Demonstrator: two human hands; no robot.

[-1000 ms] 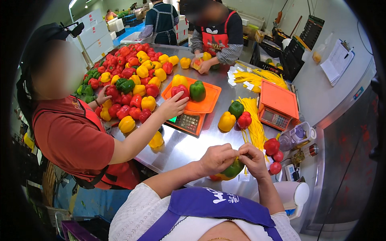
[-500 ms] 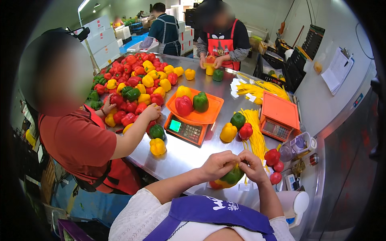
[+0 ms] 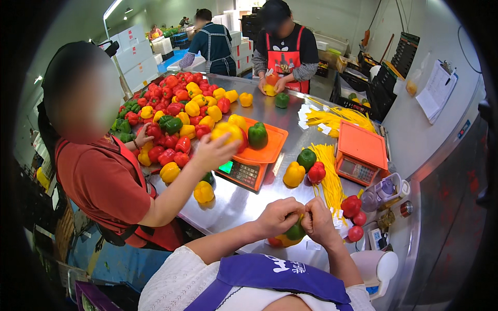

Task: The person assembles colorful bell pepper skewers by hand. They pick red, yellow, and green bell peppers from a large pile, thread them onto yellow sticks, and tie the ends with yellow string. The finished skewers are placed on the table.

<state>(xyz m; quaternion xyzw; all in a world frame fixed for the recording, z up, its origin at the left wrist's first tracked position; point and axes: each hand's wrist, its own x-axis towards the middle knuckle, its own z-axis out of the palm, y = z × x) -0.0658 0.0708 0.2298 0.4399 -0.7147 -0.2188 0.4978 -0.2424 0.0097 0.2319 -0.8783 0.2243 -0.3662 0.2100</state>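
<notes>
Head view, bare left hand (image 3: pixel 279 216): curled closed; what is pinched cannot be told.
Bare right hand (image 3: pixel 319 222): likewise closed, just beside the left.
Glossy green bell pepper (image 3: pixel 296 232): seen beneath both hands, beside a glossy yellow bell pepper (image 3: pixel 286 241), on the shiny metal table (image 3: pixel 228 212).
Pepper risk: could be rolled apart — if pulled unevenly.
Long thin yellow strips (image 3: pixel 330 179): could be snagged by the right hand — they are heaped nearby.

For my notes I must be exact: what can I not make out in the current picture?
Head view:
Anything gripped by left hand and right hand: hidden inside them.
Red pepper on left scale: partly behind the blurred yellow pepper a co-worker holds.
Clipboard sheet: any writing too small.
</notes>
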